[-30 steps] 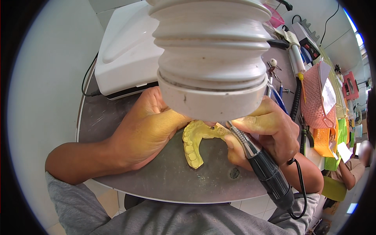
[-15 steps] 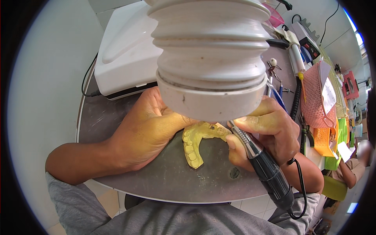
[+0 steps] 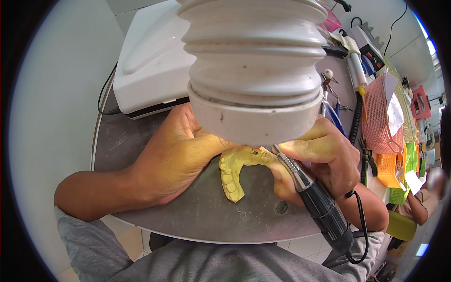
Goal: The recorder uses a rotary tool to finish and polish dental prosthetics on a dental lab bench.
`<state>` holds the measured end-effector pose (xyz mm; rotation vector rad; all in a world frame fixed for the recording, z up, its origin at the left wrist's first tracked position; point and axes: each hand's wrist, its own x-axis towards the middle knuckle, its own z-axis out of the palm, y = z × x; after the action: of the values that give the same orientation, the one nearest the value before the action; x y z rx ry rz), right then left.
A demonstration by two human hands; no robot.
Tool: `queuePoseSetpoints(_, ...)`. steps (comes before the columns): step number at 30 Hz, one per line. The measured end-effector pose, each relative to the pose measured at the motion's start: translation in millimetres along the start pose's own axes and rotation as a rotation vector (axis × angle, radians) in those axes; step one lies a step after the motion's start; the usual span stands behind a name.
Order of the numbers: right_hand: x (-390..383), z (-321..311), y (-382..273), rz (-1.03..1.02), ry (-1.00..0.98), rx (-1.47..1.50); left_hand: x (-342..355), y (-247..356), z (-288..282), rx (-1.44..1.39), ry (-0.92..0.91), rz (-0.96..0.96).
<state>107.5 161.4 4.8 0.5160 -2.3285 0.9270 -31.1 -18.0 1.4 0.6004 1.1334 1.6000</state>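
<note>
Left forearm (image 3: 94, 195): bare, enters from lower left, lies flat, angled up to the right.
Left hand (image 3: 176, 155): palm down, knuckles up, fingers curled forward and closed in a grip; fingertips hidden.
Right forearm (image 3: 371, 211): bare, enters from lower right, partly hidden.
Right hand (image 3: 324, 157): closed in a pen-like grip, thumb (image 3: 282, 181) below, index finger (image 3: 300, 148) stretched along the top toward the left.
Hands: close, facing each other, not touching as far as visible.

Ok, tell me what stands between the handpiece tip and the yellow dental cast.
Nothing visible does: the handpiece in the right hand meets the yellow dental cast, steadied by the left hand. The white suction hose hangs above.
</note>
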Motion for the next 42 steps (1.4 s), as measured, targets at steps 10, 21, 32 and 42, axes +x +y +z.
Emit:
queuePoseSetpoints(10,0.4,1.7,3.2,-0.051,0.016,-0.019,0.1,1.1,0.7,-0.003,-0.003,-0.012)
queuePoseSetpoints(21,0.8,0.0,-0.8,-0.046,0.014,-0.057,-0.1,3.3,1.7,0.001,-0.010,-0.018)
queuePoseSetpoints(32,-4.2,2.1,-2.0,0.035,0.058,-0.041,-0.8,-1.5,-0.6,-0.003,0.016,-0.015)
queuePoseSetpoints(42,-0.6,1.8,-3.4,0.035,0.134,-0.016,0.1,-3.4,-0.9,0.005,0.029,0.012)
